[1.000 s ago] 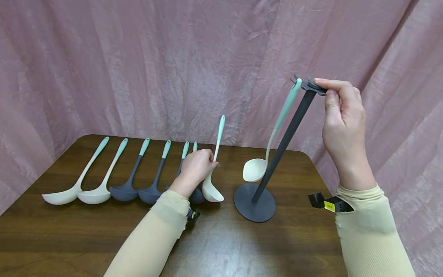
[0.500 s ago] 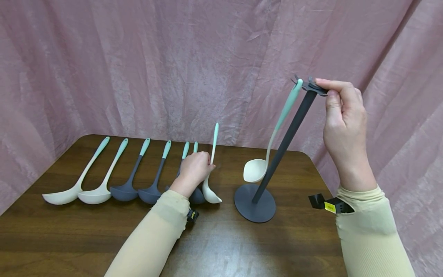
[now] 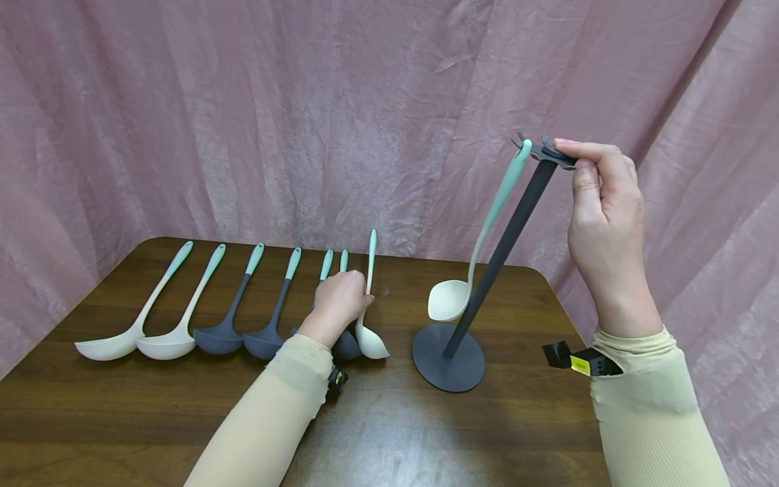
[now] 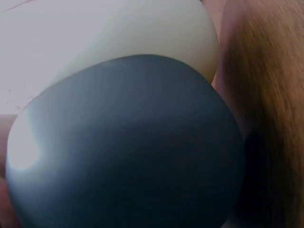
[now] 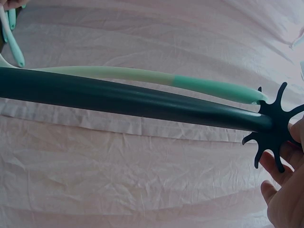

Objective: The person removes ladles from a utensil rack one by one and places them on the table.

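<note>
My left hand holds a white ladle by its shaft, its mint handle rising above the fingers and its bowl low by the table. Right beside it lies a dark grey ladle, partly behind the hand; its round bowl fills the left wrist view, the white bowl behind it. With thumb and fingers my right hand pinches the hooked top of a dark grey stand. Another white ladle hangs from one hook by its mint handle.
Left of the hand, white ladles and dark grey ladles lie in a row on the brown wooden table. The stand's round base rests right of the row. A pink curtain hangs behind the table.
My left hand has moved slightly left and down with the white ladle, whose handle end has come lower, nearer the row. The right hand stays at the stand's top.
</note>
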Demonstrator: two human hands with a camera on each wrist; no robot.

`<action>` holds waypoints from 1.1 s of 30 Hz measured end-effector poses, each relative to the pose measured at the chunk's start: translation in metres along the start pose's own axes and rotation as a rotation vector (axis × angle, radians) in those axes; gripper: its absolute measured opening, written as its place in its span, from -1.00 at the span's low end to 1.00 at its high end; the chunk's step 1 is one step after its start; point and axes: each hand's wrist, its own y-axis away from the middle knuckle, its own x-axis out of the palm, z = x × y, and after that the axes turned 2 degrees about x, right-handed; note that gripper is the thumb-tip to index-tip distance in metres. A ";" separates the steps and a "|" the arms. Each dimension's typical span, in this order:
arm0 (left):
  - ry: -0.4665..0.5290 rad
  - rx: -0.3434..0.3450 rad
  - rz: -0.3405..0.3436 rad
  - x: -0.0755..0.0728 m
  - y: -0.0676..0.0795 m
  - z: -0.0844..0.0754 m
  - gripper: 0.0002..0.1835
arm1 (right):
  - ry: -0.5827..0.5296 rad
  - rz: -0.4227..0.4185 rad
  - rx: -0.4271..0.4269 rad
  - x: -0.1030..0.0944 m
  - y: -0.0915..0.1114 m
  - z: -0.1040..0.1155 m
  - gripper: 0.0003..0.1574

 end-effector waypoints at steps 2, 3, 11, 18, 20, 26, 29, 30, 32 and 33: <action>-0.003 -0.005 0.005 0.001 0.000 0.001 -0.65 | -0.004 -0.001 -0.001 0.000 0.000 0.000 -0.54; -0.004 -0.006 0.007 0.001 0.000 0.001 -0.65 | -0.006 -0.002 0.000 0.000 0.000 0.000 -0.54; -0.012 -0.023 0.032 0.003 0.000 0.002 -0.64 | -0.017 -0.003 -0.009 0.000 0.001 0.000 -0.55; -0.028 -0.038 0.054 0.004 0.000 0.003 -0.64 | -0.011 -0.001 -0.014 0.001 0.001 -0.001 -0.54; -0.028 -0.043 0.061 0.005 0.000 0.003 -0.64 | -0.011 0.000 -0.014 0.000 0.001 -0.001 -0.54; -0.030 -0.052 0.087 0.006 0.000 0.003 -0.65 | -0.017 -0.003 -0.009 0.001 0.000 0.000 -0.54; -0.034 -0.052 0.102 0.005 0.000 0.003 -0.65 | -0.017 -0.004 -0.007 0.000 0.001 0.000 -0.54; -0.035 -0.051 0.104 0.005 0.000 0.003 -0.65 | -0.016 -0.004 -0.007 0.000 0.001 0.000 -0.54; -0.037 -0.050 0.107 0.004 0.001 0.003 -0.66 | -0.015 -0.003 -0.008 0.000 0.001 0.000 -0.54; -0.037 -0.050 0.110 0.004 0.001 0.003 -0.66 | -0.014 -0.003 -0.008 0.000 0.001 0.000 -0.54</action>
